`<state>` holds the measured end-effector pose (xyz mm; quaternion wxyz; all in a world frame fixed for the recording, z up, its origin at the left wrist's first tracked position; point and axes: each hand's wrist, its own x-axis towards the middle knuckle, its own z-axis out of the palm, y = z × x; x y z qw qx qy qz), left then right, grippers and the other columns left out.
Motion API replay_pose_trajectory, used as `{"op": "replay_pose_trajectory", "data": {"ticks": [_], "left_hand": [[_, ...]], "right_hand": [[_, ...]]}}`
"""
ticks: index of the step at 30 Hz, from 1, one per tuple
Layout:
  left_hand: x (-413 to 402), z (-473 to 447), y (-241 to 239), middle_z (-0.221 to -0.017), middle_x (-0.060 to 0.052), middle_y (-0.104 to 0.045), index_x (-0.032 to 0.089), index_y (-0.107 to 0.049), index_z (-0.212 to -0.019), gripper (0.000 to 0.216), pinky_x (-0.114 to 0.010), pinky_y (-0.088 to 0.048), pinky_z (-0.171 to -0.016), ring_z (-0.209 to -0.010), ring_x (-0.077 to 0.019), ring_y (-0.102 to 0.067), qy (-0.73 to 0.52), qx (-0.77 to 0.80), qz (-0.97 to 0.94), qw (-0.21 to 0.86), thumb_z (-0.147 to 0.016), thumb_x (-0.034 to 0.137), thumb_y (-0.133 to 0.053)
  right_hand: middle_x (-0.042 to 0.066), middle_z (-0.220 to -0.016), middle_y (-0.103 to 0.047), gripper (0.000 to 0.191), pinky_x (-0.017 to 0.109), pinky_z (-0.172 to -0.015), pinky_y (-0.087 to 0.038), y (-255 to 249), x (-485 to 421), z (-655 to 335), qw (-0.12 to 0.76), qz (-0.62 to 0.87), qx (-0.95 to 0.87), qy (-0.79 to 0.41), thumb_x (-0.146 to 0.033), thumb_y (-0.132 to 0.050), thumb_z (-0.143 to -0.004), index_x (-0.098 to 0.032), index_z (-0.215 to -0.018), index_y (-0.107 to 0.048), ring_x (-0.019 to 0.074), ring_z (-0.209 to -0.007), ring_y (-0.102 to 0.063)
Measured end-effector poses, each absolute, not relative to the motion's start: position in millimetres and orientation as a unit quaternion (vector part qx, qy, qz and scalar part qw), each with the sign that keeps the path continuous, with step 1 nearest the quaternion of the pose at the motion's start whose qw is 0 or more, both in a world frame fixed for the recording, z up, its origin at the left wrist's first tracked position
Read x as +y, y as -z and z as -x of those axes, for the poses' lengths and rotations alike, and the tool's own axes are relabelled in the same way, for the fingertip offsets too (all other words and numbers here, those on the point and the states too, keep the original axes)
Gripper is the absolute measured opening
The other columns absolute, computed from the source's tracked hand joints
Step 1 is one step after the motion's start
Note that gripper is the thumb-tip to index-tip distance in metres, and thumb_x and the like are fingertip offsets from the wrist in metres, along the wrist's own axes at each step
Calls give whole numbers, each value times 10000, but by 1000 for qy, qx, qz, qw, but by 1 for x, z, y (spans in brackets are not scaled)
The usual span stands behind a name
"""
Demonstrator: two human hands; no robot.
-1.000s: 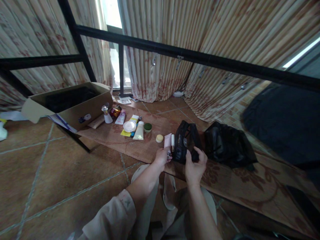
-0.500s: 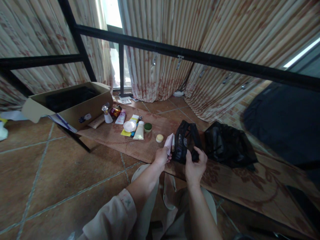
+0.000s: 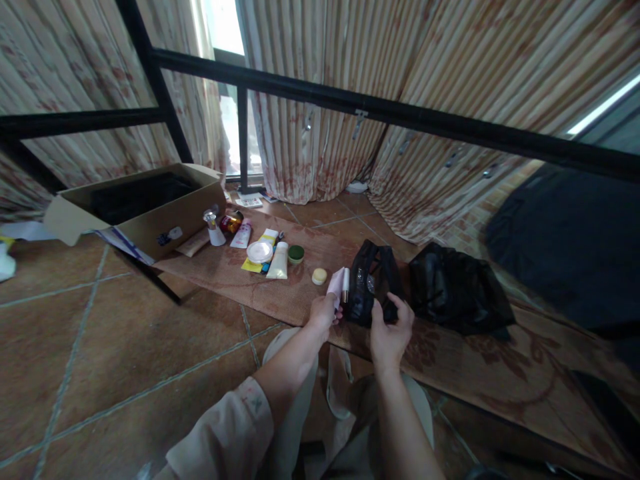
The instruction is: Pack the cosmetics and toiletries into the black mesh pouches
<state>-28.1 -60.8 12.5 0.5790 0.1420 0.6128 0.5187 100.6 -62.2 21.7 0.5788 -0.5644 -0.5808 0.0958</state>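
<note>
My left hand [image 3: 324, 312] is closed around a flat, pale pink item [image 3: 336, 281], perhaps a tube or packet. Just beside it, a slim white tube with a darker lower end [image 3: 345, 283] stands against the left side of a black mesh bag [image 3: 361, 293]; whether my fingers also hold this tube is hidden. At the bag's near right edge is my right hand [image 3: 393, 327], thumb and fingers curved about the rim. A small round cream-coloured jar [image 3: 319, 276] sits left of the pink item.
Left along the cloth-covered bench [image 3: 240, 287] lie a green-lidded jar [image 3: 296, 254], a cream tube [image 3: 278, 263], a round white container [image 3: 260, 251], a white pump bottle [image 3: 215, 230] and an open cardboard box [image 3: 185, 223]. A black plastic bag [image 3: 455, 293] rests at right. A dark rail [image 3: 310, 90] crosses behind.
The pink item has tilted and lowered slightly in my left hand, so more of the white tube shows. My right hand stays at the bag's edge.
</note>
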Motion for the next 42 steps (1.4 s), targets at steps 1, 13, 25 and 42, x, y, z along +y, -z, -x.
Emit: {"op": "replay_pose_trajectory", "data": {"ticks": [1,13,25,42], "left_hand": [[-61,28,-13,-584,-33,-588,109,-624,-794,240,-220,-350,-423,-415,-97,-492,-517,612,-144,581,-792,314,-500],[-62,24,-14,-568,-8,-567,112,-613,-762,230,-203,-347,-411,-413,-77,-484,-509,614,-174,578,-735,332,-676],[-61,23,-9,-571,-11,-573,116,-610,-756,211,-208,-360,-411,-417,-82,-491,-510,623,-182,564,-763,325,-639],[-64,22,-16,-601,-26,-586,121,-604,-790,239,-212,-365,-419,-430,-95,-502,-500,622,-185,573,-812,355,-563]], "right_hand": [[113,-1082,-606,348,413,-965,-422,-22,-62,-101,578,564,-581,-97,-400,-625,-794,-170,-1054,-652,240,-1081,-557],[112,-1084,-608,349,412,-971,-427,-21,-62,-100,582,560,-582,-98,-388,-635,-791,-164,-1058,-653,237,-1081,-560],[108,-1094,-601,351,411,-985,-418,-21,-63,-100,584,562,-577,-105,-392,-627,-801,-170,-1072,-645,232,-1088,-553],[106,-1071,-622,341,412,-967,-428,-21,-63,-99,585,558,-580,-99,-389,-611,-809,-167,-1066,-643,230,-1062,-572]]}}
